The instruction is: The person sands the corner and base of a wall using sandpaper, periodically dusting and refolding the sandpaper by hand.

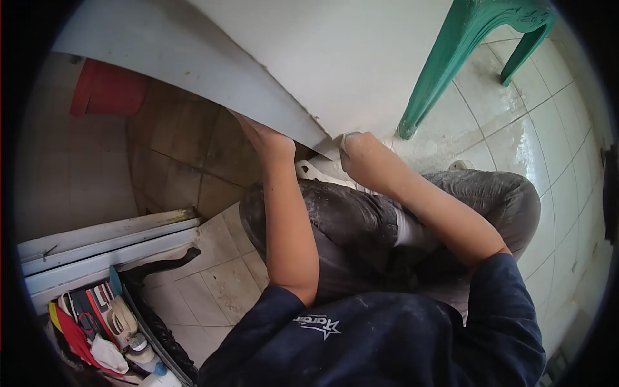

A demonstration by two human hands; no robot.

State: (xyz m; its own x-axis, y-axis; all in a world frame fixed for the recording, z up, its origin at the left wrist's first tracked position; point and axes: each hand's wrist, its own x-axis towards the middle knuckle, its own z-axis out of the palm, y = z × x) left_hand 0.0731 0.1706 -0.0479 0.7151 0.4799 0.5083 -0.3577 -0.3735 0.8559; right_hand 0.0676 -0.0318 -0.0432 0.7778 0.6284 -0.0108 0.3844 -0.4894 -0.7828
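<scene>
A large white panel [309,51] with a pale grey edge face [193,71] spans the top of the view. My left hand [269,137] reaches under the panel's lower edge; its fingers are hidden behind it. By the panel's bottom corner, my right hand [369,158] is closed, its fingers curled around something small and pale [350,135], whose kind does not show. That hand is close to or touching the corner. Pale dust marks my dark trousers [348,206] beneath both arms.
A green plastic stool [431,74] stands on the tiled floor at upper right. A red bucket [109,89] is at upper left. White frame rails [116,242] lie at left, above an open bag [138,303] with tools and bottles.
</scene>
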